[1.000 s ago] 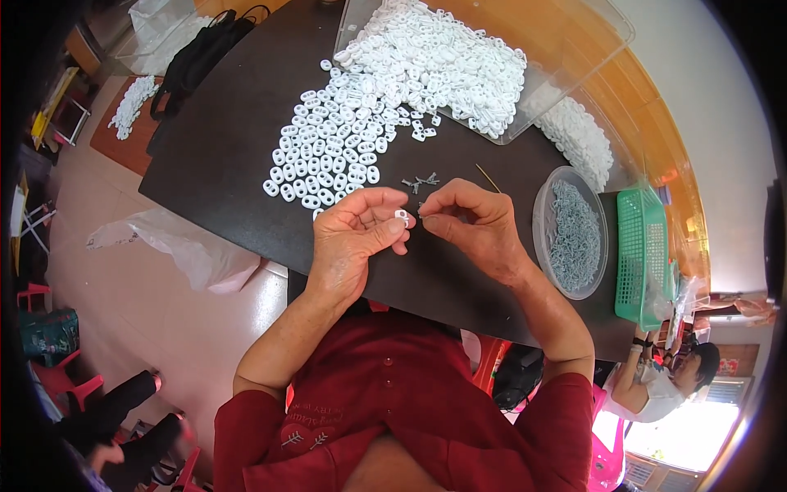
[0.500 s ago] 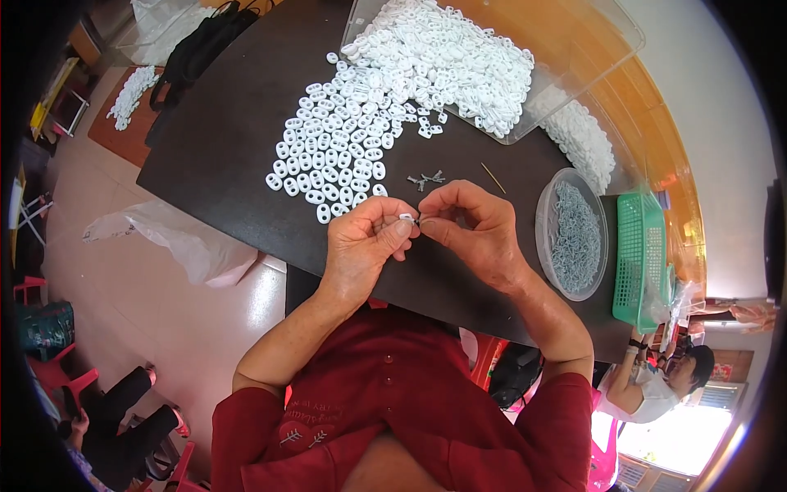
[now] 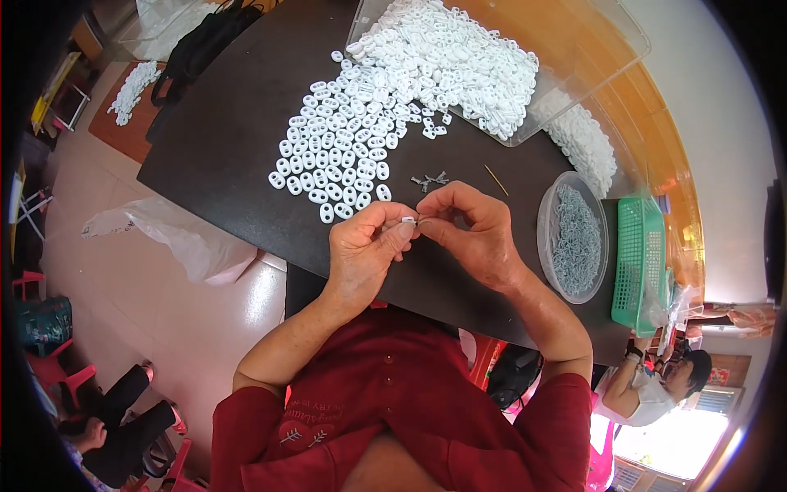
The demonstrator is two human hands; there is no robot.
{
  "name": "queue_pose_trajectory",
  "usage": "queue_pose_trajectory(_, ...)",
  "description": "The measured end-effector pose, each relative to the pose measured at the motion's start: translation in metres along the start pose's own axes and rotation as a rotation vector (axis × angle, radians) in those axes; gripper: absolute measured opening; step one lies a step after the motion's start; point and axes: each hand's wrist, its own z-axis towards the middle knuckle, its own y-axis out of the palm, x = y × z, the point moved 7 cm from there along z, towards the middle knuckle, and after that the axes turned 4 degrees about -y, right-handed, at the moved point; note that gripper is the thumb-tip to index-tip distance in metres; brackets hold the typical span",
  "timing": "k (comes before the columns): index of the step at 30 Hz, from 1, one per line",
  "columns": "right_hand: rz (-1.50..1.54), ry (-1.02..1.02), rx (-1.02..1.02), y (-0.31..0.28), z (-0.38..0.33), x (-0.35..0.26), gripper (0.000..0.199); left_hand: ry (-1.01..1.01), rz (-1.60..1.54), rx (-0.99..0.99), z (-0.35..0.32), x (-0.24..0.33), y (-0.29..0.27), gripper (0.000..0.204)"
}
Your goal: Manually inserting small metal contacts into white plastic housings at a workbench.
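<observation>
Over the near part of the dark table, both hands are closed and meet at the fingertips. My left hand (image 3: 354,252) pinches a small white plastic piece (image 3: 407,220) between thumb and forefinger. Pressed up to its right side are the thumb and forefinger of my right hand (image 3: 479,238), closed on something too small to make out. Just beyond my fingers lie several loose grey screw-like bits (image 3: 429,180). A thin brass-coloured stick (image 3: 496,180) rests past my right hand. White oval pieces with two holes (image 3: 334,173) spread over the table beyond my left hand.
A clear box (image 3: 512,143), tipped toward the table, spills a heap of white pieces (image 3: 447,61). At right stand a round clear tub of grey screw-like parts (image 3: 576,238) and a green basket (image 3: 639,258). A plastic bag (image 3: 176,238) hangs at the left edge. Other people sit nearby.
My fingertips have shifted slightly, and the right ones now sit closer against the white piece. The table things appear a little lower and to the right; otherwise little differs.
</observation>
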Motion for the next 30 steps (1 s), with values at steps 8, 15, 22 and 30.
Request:
queue_pose_trajectory(8, 0.007, 0.008, -0.026, 0.0014, 0.0018, 0.0038, 0.012, 0.065, 0.168, 0.082, -0.0038, 0.0026, 0.0004, 0.012)
queue_pose_trajectory(15, 0.14, 0.011, 0.016, 0.0059, 0.0029, 0.0063, 0.013, 0.091, 0.056, 0.093, -0.0029, 0.0042, -0.0027, 0.014)
queue_pose_trajectory(22, 0.148, 0.024, 0.027, 0.0071, 0.0031, 0.0085, 0.013, 0.075, 0.031, 0.104, -0.0023, 0.0009, -0.0056, 0.015)
queue_pose_trajectory(30, 0.047, -0.028, 0.039, 0.0071, 0.0065, -0.0003, 0.012, 0.129, 0.143, 0.115, -0.0053, 0.0029, -0.0035, 0.015)
